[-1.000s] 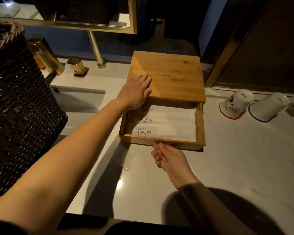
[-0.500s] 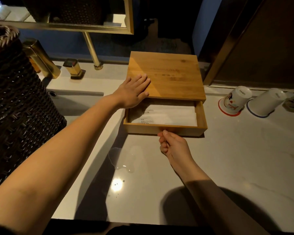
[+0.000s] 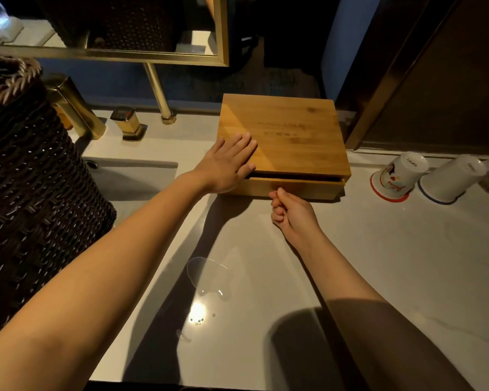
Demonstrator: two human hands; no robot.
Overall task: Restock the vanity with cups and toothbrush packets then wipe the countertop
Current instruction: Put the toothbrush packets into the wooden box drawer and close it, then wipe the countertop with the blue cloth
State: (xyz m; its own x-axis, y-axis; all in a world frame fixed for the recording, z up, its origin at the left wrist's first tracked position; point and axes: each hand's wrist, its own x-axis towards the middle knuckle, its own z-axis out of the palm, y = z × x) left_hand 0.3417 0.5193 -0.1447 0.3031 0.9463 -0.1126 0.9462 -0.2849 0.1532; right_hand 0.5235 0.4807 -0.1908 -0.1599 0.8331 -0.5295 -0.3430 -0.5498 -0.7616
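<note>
A bamboo box (image 3: 291, 134) stands on the pale countertop (image 3: 364, 263) beside the sink. Its drawer (image 3: 297, 186) is pushed nearly flush, so the toothbrush packets inside are hidden. My left hand (image 3: 226, 165) lies flat on the box's lid near its left front corner, fingers spread. My right hand (image 3: 291, 213) is curled in a loose fist, knuckles touching the drawer front. Two white cups stand upside down at the right: one with a red rim (image 3: 398, 176) and one with a blue rim (image 3: 452, 179).
A tall dark wicker basket (image 3: 31, 198) fills the left side, next to the sink basin (image 3: 136, 179). Gold faucet parts (image 3: 127, 124) and a gold mirror frame (image 3: 158, 56) stand behind. Water droplets (image 3: 206, 277) lie on the countertop near the front edge.
The drawer slid from wide open to almost closed, pushed by my right hand. The packets have gone out of sight. My left hand stayed on the lid.
</note>
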